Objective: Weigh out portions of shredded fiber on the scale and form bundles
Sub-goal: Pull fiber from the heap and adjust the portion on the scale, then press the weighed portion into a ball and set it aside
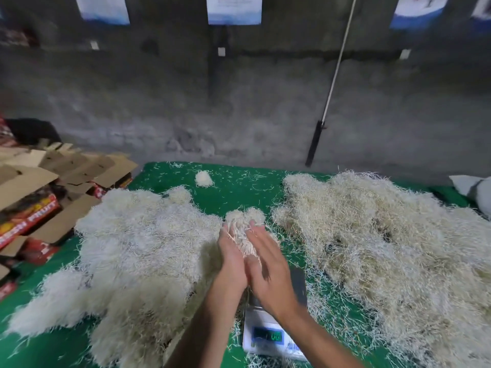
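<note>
My left hand (231, 264) and my right hand (268, 264) press a portion of pale shredded fiber (245, 229) between their palms, fingers straight, above the green table. Strands stick out past the fingertips. Below my wrists stands a small white digital scale (268, 338) with a lit green display; its dark pan (299, 285) shows beside my right hand. A big heap of whitish fiber (138, 251) lies to the left. Another, more yellowish heap (385, 248) lies to the right.
Two small fiber bundles, one (204, 178) far back and one (180, 194) at the left heap's edge, lie on the green cloth (233, 192). Flattened cardboard boxes (39, 192) are stacked at the left. A grey wall with a leaning pole (332, 88) rises behind.
</note>
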Action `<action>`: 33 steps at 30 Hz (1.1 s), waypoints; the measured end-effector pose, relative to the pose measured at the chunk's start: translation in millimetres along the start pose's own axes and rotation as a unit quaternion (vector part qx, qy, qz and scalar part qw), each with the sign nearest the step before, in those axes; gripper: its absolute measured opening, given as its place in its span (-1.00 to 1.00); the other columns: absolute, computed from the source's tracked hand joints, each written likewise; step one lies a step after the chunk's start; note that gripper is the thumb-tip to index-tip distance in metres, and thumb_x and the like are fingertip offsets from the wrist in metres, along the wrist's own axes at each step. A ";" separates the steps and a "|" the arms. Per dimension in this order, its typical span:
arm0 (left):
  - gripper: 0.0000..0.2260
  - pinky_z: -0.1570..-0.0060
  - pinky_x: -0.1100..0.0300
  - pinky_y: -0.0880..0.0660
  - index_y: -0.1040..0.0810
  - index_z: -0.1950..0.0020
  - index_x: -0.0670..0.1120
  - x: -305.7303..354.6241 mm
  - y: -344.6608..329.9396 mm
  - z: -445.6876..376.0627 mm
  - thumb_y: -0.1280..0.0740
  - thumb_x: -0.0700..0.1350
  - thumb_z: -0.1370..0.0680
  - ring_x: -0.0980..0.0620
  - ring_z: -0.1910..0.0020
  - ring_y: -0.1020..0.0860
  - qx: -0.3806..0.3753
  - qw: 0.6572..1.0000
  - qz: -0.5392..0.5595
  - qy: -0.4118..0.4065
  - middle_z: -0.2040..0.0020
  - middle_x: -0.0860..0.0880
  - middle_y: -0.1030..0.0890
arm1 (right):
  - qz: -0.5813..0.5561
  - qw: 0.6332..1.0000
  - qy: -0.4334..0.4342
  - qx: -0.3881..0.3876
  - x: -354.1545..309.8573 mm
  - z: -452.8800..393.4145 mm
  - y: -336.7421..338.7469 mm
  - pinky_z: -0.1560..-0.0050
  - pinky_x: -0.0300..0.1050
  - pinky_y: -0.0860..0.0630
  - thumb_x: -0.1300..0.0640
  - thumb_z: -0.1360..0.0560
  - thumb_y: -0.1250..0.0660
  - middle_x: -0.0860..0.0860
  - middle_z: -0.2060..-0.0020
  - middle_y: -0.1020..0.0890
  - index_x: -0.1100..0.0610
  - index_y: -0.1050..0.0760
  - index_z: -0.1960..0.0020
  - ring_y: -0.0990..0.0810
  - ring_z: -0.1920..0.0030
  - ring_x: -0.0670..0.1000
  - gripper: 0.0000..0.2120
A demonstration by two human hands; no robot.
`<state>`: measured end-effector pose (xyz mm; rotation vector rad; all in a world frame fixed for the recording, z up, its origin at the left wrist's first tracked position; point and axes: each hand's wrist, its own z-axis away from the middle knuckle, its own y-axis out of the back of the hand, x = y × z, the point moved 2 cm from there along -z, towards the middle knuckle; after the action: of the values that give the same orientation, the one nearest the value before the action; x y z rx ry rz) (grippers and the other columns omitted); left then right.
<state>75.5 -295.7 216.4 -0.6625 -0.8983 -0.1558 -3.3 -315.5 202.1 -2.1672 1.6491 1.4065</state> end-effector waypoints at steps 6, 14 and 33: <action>-0.60 -0.21 -0.03 -0.55 -0.55 -0.29 -0.19 12.7 13.0 16.0 -0.17 0.08 -0.65 -0.14 -0.15 -0.66 -0.072 0.992 -0.084 0.055 -0.15 -0.24 -0.67 | 0.031 0.997 -0.068 -0.018 -6.2 -50.0 13.3 -0.57 0.15 -0.23 0.01 -0.67 -0.16 -0.06 -0.46 -0.49 0.06 -0.54 -0.42 -0.40 -0.48 -0.10 -0.61; -0.67 -0.26 0.12 -0.44 -0.45 -0.36 0.04 1.5 14.6 8.0 -0.03 0.10 -0.71 0.17 -0.05 -0.57 -0.191 0.973 -0.130 0.012 -0.28 0.00 -0.54 | 0.045 0.999 0.021 0.014 -6.7 -38.3 6.9 -0.41 0.12 -0.47 0.13 -0.67 -0.25 0.02 -0.36 -0.59 0.17 -0.58 -0.37 -0.55 -0.36 -0.01 -0.68; -0.42 -0.39 -0.12 -0.43 -0.49 -0.37 -0.17 -12.4 66.1 -56.9 0.10 0.20 -0.72 -0.18 -0.36 -0.50 0.001 0.993 -0.036 0.116 -0.43 -0.19 -0.50 | 0.116 0.958 0.170 0.198 -23.4 -169.1 12.0 -0.17 0.06 -0.48 0.04 -0.66 0.01 -0.16 -0.17 -0.41 0.10 -0.43 -0.22 -0.37 -0.15 -0.15 -0.70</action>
<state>132.0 -279.0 150.9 -0.5974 -0.6980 -0.2906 89.7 -396.1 321.0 -2.1106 2.1374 0.6696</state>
